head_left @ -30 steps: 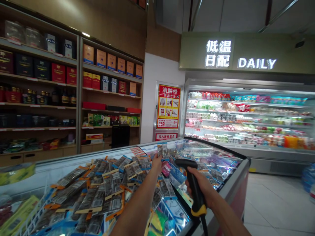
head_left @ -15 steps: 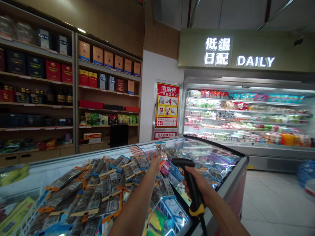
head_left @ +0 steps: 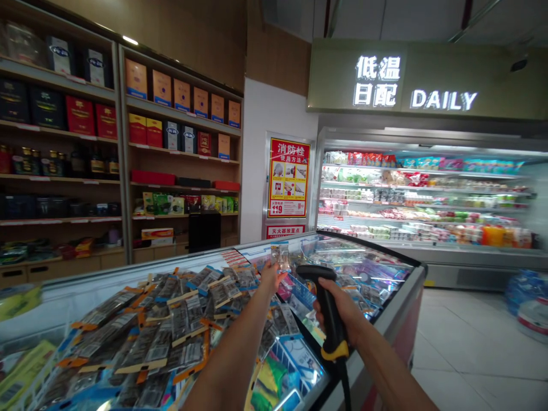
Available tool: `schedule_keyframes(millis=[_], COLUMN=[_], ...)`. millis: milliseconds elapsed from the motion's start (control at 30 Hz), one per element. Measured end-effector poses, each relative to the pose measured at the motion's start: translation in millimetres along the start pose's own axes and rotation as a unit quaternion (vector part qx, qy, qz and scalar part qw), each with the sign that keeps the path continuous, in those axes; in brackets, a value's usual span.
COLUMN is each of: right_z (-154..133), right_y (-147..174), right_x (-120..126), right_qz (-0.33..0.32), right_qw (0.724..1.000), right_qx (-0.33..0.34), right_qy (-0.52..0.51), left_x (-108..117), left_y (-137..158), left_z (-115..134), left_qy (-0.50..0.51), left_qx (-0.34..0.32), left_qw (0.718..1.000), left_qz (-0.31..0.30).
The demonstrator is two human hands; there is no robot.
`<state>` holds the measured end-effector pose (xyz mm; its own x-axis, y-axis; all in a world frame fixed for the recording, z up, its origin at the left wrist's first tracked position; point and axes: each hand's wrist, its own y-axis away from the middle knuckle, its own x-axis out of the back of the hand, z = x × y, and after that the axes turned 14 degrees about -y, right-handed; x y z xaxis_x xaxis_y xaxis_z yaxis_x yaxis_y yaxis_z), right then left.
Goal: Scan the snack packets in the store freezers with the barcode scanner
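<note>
My left hand (head_left: pixel 270 278) is closed on a small clear packet (head_left: pixel 280 256), held up over the chest freezer (head_left: pixel 415 279). My right hand (head_left: pixel 342 308) grips a black and yellow barcode scanner (head_left: pixel 329 314) by its handle. The scanner's head is turned left towards the packet, with a gap between them, and its cable hangs down at the bottom. Beneath and left of my left arm lies a heap of flat plastic packets (head_left: pixel 184 314) with orange, blue and tan edges.
Wire baskets with colourful bags (head_left: pixel 272 379) sit in the freezer's near part. Wooden shelves (head_left: pixel 184 154) with boxes line the left wall. A lit refrigerated display (head_left: pixel 411 197) stands at the back right. Large water bottles (head_left: pixel 528 299) stand on the tiled floor at right.
The view has shifted slightly, so the shelves and freezer sit a little higher and further left. Both hands keep their holds; the scanner has moved slightly left in the picture.
</note>
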<state>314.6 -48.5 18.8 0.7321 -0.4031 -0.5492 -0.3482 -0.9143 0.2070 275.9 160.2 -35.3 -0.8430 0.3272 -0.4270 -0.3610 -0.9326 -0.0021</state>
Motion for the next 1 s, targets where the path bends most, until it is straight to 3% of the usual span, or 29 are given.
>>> schedule_keyframes(millis=[500, 733, 867, 1000], right_z=[-2, -4, -7, -10], right_y=[-1, -3, -1, 5], right_x=[2, 13, 21, 27], right_qz=[0.001, 0.019, 0.034, 0.057], right_qw=[1.0, 0.999, 0.996, 0.995], right_qx=[0.001, 0.041, 0.082, 0.082], right_qy=[-0.002, 0.013, 0.032, 0.022], left_x=[-6, -4, 6, 31], left_y=[-8, -5, -1, 5], left_z=[-8, -3, 5, 19], left_qy=[0.0, 0.002, -0.076, -0.192], left_qx=[0.013, 0.012, 0.004, -0.03], left_qw=[1.0, 1.0, 0.997, 0.977], left_qz=[0.025, 0.022, 0.031, 0.09])
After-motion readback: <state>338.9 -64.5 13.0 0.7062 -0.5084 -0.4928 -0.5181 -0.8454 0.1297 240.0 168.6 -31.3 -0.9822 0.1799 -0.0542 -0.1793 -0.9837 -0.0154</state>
